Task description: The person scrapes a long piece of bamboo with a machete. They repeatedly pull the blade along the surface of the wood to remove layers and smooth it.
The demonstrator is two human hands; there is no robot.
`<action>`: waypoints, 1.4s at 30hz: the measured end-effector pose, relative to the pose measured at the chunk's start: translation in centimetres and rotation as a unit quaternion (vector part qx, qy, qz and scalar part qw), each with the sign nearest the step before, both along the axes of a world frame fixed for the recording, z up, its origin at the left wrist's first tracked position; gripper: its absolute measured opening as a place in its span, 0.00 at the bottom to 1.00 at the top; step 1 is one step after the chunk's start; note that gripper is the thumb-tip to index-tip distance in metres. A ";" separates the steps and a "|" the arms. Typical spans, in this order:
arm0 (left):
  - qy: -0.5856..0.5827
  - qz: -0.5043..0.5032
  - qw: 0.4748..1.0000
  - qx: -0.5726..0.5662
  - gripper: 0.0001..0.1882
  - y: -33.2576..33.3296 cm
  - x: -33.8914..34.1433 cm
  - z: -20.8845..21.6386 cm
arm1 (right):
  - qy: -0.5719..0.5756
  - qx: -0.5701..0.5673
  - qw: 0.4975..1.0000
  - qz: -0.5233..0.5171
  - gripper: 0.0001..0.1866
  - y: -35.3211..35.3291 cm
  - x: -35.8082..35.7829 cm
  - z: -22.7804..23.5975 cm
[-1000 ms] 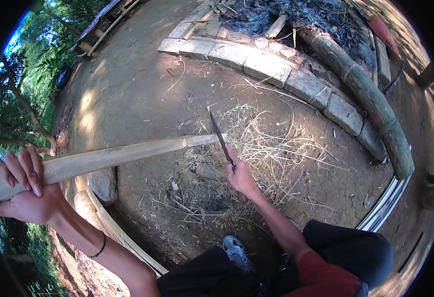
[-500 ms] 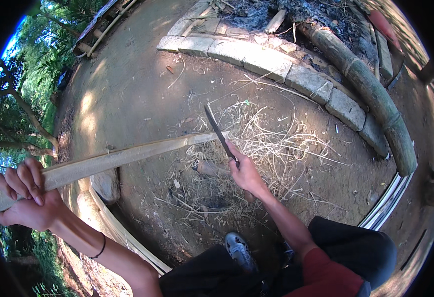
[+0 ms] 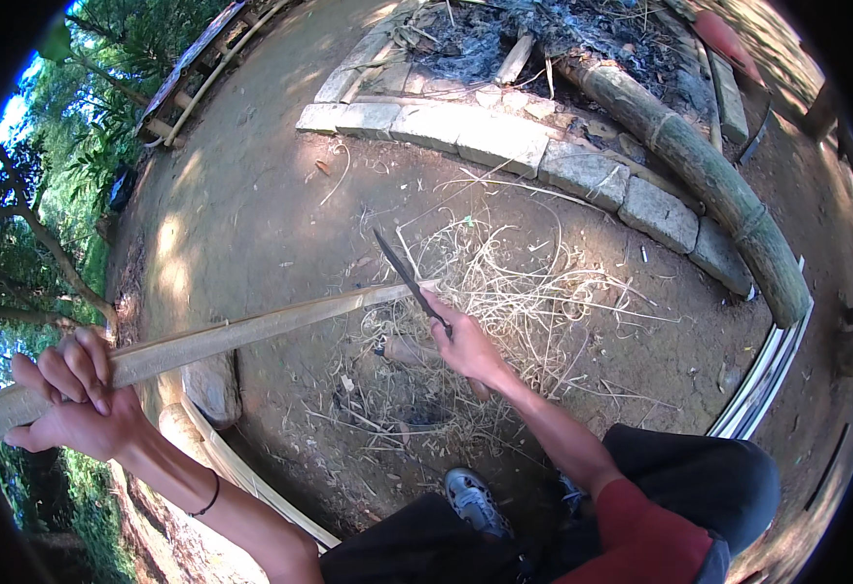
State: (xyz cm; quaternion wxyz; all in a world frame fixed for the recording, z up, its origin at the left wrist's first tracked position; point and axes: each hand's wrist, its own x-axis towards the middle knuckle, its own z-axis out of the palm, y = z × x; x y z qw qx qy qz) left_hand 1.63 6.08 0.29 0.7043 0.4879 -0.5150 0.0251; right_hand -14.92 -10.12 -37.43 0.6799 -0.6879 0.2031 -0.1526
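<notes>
"Two hands on my feed, both busy. What do you get from the left hand?"

"From my seat, I see its fingers curled over the strip, thumb along the near side, gripping the broad left part. I can't make out how hard it squeezes."

"And where does the strip run?"

"From the left rim of my view rightward to mid-scene, narrowing to a thin tip beside the shavings. A stone sits on its near side; I can't tell whether anything props the strip from below."

"The right hand?"

"Wrapped around the knife. I see the blade cross the strip close to the tip, but I can't be sure the two touch."

"How would it handle, if I had it?"

"I'd guess light for its length and fairly stiff, since I see no clear sag. Its pale face looks smooth, so it might twist or slide in a bare palm, and its edges could be sharp. I'd take it by the broad left part, fingers over, thumb braced; the right tip looks the most fragile and lies too near the blade."
</notes>
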 end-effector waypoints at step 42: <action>0.025 0.092 0.995 0.015 0.40 -0.4 -1.9 0.4 | 0.035 -0.031 0.997 -0.055 0.33 2.6 0.8 -1.9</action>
